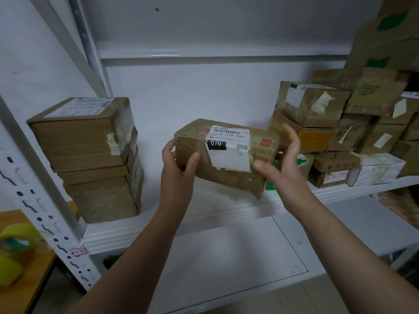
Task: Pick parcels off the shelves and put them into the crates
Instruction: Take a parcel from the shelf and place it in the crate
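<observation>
Both hands are on the parcel, one at each end, so its long axis runs crosswise between them, dipping a little to the right. It sits straight ahead of me, between the stack of boxes on the left of the shelf and the pile of boxes on the right. It looks lifted off the board, though I cannot see its underside. My left hand grips the left end, thumb curled onto the front face, fingers hidden behind. My right hand is spread wider, with the thumb on the front and the fingers nearly straight behind the right end. Both forearms reach up and forward. No crate is in view, so I judge the next move is to draw the parcel back towards me.
</observation>
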